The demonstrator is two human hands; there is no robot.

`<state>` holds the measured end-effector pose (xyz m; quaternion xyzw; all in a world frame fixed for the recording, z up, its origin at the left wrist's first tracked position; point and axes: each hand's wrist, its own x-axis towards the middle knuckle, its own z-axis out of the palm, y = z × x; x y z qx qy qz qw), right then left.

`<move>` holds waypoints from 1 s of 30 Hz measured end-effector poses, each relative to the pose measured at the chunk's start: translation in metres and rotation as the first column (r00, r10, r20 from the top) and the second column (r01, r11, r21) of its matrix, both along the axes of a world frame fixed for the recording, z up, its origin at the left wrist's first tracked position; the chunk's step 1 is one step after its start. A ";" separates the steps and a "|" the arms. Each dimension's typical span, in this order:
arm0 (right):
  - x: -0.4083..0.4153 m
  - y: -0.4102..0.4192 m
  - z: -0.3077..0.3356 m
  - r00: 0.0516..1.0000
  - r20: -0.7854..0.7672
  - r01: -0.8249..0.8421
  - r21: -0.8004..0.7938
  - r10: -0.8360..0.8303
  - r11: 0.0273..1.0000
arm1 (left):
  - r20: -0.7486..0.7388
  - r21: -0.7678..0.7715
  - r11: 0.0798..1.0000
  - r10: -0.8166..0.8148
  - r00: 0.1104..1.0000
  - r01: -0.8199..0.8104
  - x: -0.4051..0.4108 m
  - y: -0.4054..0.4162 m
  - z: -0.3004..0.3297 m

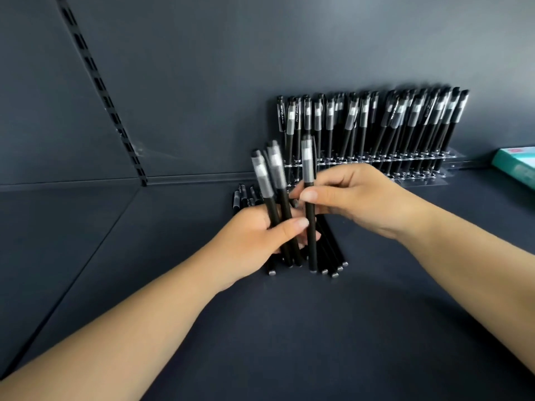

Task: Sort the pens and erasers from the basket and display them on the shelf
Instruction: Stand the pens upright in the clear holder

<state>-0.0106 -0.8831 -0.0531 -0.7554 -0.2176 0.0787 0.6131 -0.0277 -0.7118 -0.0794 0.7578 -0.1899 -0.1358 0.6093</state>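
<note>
A bunch of black pens with clear caps [273, 198] is gripped upright in the curled left hand [254, 241] above the dark grey shelf [289, 328]. One black capped pen [309, 204] is pinched by the right hand [356, 198]. More pens stand in the clear acrylic rack [376, 160] behind, and others lie loose on the shelf beneath the hands.

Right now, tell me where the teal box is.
In the head view, the teal box lies at the far right edge of the shelf, cut off by the frame, just right of the clear pen rack against the back wall.
</note>
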 end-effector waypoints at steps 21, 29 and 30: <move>0.089 -0.002 0.018 0.737 0.362 0.602 0.033 -0.571 0.798 | 0.039 -0.419 0.815 0.457 0.888 -0.401 0.075 -0.003 -0.014; 0.090 0.000 0.015 0.773 0.379 0.559 -0.031 -0.508 0.828 | 0.165 -0.410 0.830 0.476 0.864 -0.379 0.073 -0.004 -0.020; 0.090 0.000 0.013 0.786 0.384 0.554 -0.091 -0.484 0.827 | 0.164 -0.408 0.823 0.492 0.855 -0.395 0.073 -0.003 -0.020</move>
